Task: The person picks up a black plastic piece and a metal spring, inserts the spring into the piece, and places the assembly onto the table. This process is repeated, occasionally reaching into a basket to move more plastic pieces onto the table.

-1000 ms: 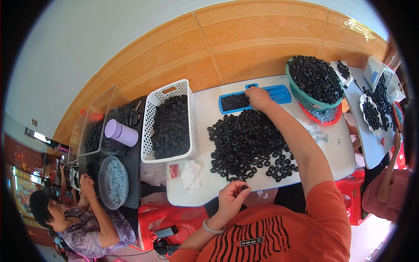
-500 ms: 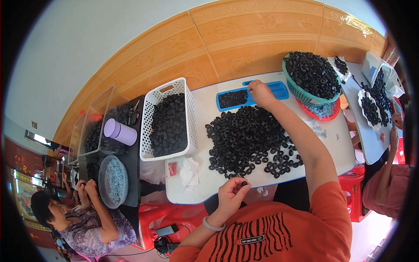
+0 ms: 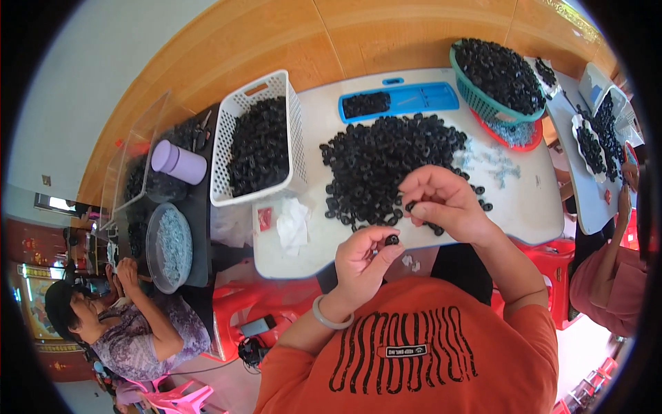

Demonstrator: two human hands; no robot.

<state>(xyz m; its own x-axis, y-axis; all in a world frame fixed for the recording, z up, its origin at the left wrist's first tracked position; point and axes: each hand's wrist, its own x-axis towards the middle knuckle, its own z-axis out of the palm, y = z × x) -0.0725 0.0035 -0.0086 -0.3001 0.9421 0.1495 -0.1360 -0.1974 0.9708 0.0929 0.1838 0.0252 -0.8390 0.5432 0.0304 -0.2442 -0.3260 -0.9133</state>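
Near the table's front edge, my left hand pinches a small black ring-like part between thumb and fingertips. My right hand is just beyond it to the right, its thumb and index finger closed on another small black part, mostly covered by the fingers. Behind both hands spreads a large heap of similar black ring-like parts. A blue tray lies past the heap, with black parts in its left section and a thin light object in its right one.
A white perforated basket of black parts stands left. At right, a green basket heaped with them rests over a red bowl of clear bluish pieces. White tissue lies front left. People work at both sides.
My right hand has come back from the blue tray to beside my left hand, now with a small part in its fingers. The left hand keeps its part. The view has tilted.
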